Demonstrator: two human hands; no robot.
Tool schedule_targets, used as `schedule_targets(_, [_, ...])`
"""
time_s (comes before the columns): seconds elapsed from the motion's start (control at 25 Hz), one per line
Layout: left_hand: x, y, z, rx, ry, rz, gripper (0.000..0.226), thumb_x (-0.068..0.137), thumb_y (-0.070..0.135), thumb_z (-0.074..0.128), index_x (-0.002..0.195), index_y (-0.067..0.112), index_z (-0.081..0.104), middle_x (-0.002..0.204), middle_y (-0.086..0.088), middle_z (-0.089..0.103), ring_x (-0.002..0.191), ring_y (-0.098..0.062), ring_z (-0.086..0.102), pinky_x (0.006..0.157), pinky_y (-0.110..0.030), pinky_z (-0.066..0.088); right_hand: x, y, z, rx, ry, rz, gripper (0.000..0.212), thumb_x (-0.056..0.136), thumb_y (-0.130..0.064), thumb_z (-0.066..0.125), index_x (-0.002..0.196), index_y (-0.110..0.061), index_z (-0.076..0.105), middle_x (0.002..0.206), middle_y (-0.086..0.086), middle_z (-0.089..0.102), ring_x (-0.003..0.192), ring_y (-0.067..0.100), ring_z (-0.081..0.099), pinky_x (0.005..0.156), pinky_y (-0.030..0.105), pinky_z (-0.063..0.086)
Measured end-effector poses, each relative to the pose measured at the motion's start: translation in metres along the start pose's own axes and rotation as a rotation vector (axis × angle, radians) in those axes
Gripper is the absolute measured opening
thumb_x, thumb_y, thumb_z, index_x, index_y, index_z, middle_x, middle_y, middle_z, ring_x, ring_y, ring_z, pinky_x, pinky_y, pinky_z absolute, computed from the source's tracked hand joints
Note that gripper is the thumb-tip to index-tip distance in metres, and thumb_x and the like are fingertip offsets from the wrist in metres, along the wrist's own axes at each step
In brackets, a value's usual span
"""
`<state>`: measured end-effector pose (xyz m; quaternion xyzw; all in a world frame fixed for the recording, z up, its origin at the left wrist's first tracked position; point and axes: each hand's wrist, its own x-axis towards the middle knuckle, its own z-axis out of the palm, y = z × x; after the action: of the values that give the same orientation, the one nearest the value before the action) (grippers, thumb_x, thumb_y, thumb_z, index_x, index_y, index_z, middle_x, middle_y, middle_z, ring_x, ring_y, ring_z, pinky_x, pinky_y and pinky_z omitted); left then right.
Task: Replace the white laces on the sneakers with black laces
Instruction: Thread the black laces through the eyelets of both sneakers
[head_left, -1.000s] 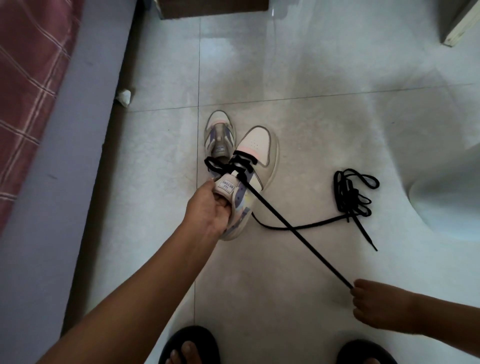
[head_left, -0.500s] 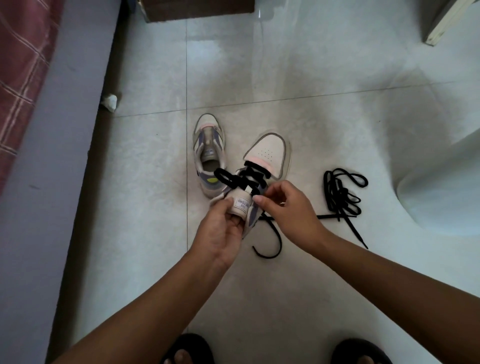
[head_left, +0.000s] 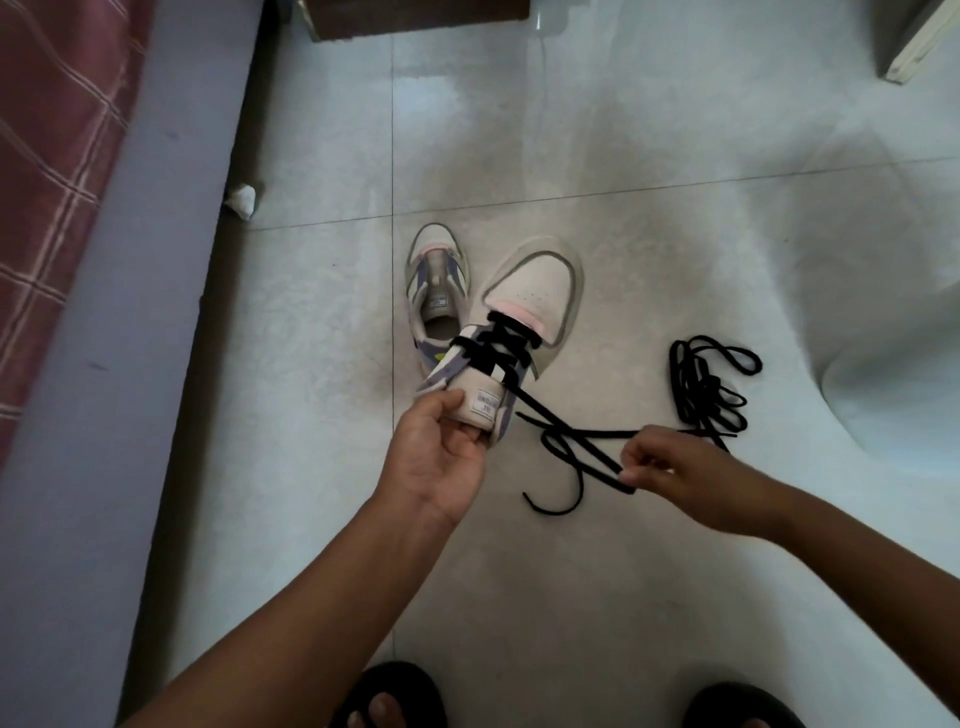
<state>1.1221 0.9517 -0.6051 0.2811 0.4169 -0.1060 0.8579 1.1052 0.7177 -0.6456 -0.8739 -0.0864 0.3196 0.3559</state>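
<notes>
tile floor (head_left: 571, 130) – r fingers (head_left: 631, 467) pinch black lace (head_left: 582, 428)

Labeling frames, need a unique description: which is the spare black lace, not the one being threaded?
Start at the tiled floor, right of the held sneaker. The spare black lace lies there, bundled in loops. Unlike the lace pinched by the right hand, it runs through no eyelets.

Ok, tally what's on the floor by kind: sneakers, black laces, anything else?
Sneakers: 2, one held, one unlaced
Black laces: 2, one being threaded, one bundled
Crumpled white scrap: 1
Total: 5
</notes>
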Motion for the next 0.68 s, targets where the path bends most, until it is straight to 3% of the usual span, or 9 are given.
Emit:
schedule_targets(0.08, [-0.001, -0.005, -0.001, -0.006, -0.008, -0.014, 0.029, 0.09, -0.005, 0.036, 0.106, 0.01, 0.056, 0.124, -0.02, 0.059, 0.12, -0.035, 0.053, 0.108, -0.048, 0.036, 0.003, 0.007, -0.011, -0.03, -0.02, 0.023, 0.015, 0.09, -0.025, 0.06, 0.076, -0.022, 0.055, 0.079, -0.01, 0.057, 0.07, -0.002, 0.051, 0.069, 0.013, 0.039])
schedule_targets(0.16, [0.001, -0.006, -0.003, -0.031, -0.014, -0.019, 0.028, 0.09, -0.006, 0.035, 0.099, 0.01, 0.056, 0.117, -0.019, 0.061, 0.118, -0.036, 0.054, 0.107, -0.049, 0.037, 0.002, 0.008, -0.02, 0.096, -0.13, 0.046, 0.013, 0.092, -0.02, 0.058, 0.081, -0.014, 0.056, 0.078, -0.007, 0.063, 0.068, -0.002, 0.055, 0.069, 0.011, 0.043])
schedule_targets(0.28, [0.006, -0.007, -0.012, -0.047, -0.005, -0.009, 0.028, 0.09, -0.006, 0.035, 0.1, 0.009, 0.055, 0.105, -0.019, 0.065, 0.104, -0.035, 0.06, 0.101, -0.05, 0.041, -0.012, 0.008, -0.027, 0.732, -0.334, 0.089, 0.011, 0.092, -0.013, 0.052, 0.085, -0.005, 0.05, 0.062, 0.005, 0.058, 0.059, 0.016, 0.056, 0.088, 0.027, 0.049])
schedule_targets(0.32, [0.008, -0.01, -0.015, -0.057, 0.015, -0.023, 0.026, 0.091, -0.006, 0.035, 0.098, 0.008, 0.056, 0.1, -0.019, 0.066, 0.098, -0.033, 0.062, 0.097, -0.05, 0.043, -0.017, 0.009, -0.03, 0.917, -0.352, 0.119, 0.01, 0.091, -0.013, 0.052, 0.086, -0.005, 0.05, 0.054, 0.005, 0.048, 0.051, 0.016, 0.048, 0.088, 0.033, 0.051])
schedule_targets(0.4, [0.012, -0.02, -0.023, -0.09, 0.084, -0.082, 0.022, 0.093, -0.003, 0.036, 0.094, 0.006, 0.056, 0.094, -0.018, 0.065, 0.092, -0.03, 0.061, 0.092, -0.046, 0.044, -0.023, 0.017, -0.038, 1.079, -0.354, 0.216, 0.008, 0.089, -0.013, 0.056, 0.091, -0.005, 0.057, 0.051, 0.002, 0.037, 0.046, 0.014, 0.039, 0.072, 0.034, 0.055])
schedule_targets(0.48, [0.014, -0.034, -0.031, -0.127, 0.149, -0.143, 0.02, 0.095, -0.002, 0.035, 0.093, 0.001, 0.054, 0.092, -0.019, 0.062, 0.087, -0.028, 0.059, 0.091, -0.043, 0.041, -0.026, 0.026, -0.047, 0.993, -0.41, 0.349, 0.02, 0.084, -0.014, 0.064, 0.1, -0.003, 0.063, 0.053, 0.003, 0.037, 0.047, 0.015, 0.039, 0.055, 0.032, 0.05])
schedule_targets(0.52, [0.014, -0.042, -0.033, -0.136, 0.172, -0.168, 0.019, 0.095, -0.002, 0.034, 0.093, -0.001, 0.053, 0.091, -0.019, 0.06, 0.084, -0.027, 0.058, 0.09, -0.041, 0.042, -0.028, 0.034, -0.05, 0.845, -0.435, 0.4, 0.026, 0.08, -0.017, 0.068, 0.101, -0.002, 0.064, 0.054, 0.004, 0.038, 0.049, 0.015, 0.041, 0.054, 0.031, 0.049])
schedule_targets(0.68, [0.004, -0.079, -0.04, -0.073, 0.185, -0.276, 0.017, 0.093, -0.004, 0.036, 0.091, -0.003, 0.052, 0.085, -0.017, 0.056, 0.077, -0.024, 0.056, 0.078, -0.035, 0.046, -0.026, 0.061, -0.048, 0.248, -0.394, 0.591, 0.014, 0.083, -0.015, 0.069, 0.093, -0.006, 0.068, 0.07, 0.005, 0.055, 0.062, 0.017, 0.052, 0.063, 0.033, 0.053])
